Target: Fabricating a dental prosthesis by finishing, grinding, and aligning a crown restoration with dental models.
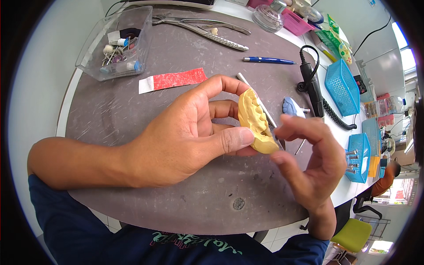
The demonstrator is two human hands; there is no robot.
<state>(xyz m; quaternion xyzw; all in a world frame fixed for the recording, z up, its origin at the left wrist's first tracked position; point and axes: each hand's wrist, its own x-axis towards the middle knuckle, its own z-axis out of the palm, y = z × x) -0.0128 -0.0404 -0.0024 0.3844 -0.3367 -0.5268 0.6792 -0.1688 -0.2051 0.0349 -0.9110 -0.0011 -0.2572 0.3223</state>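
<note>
A yellow dental cast (252,115) with a row of tooth shapes is held up over the grey table. My left hand (185,132) grips it from the left, thumb on the near part and fingers curled round the far side. My right hand (311,159) is at the cast's right end, thumb and index finger curved and apart. The fingertips are slightly blurred, and whether they touch the cast is unclear. Behind the cast lies a thin white-handled tool (265,108), partly hidden. A small blue-and-white dental piece (291,107) rests beyond my right hand.
A red-and-white strip (176,80), metal pliers (207,35) and a blue pen (269,60) lie on the table. A clear box (84,62) of small tools stands far left. At right are a black corded handpiece (312,88) and blue baskets (342,88). Another person (385,179) sits farther off.
</note>
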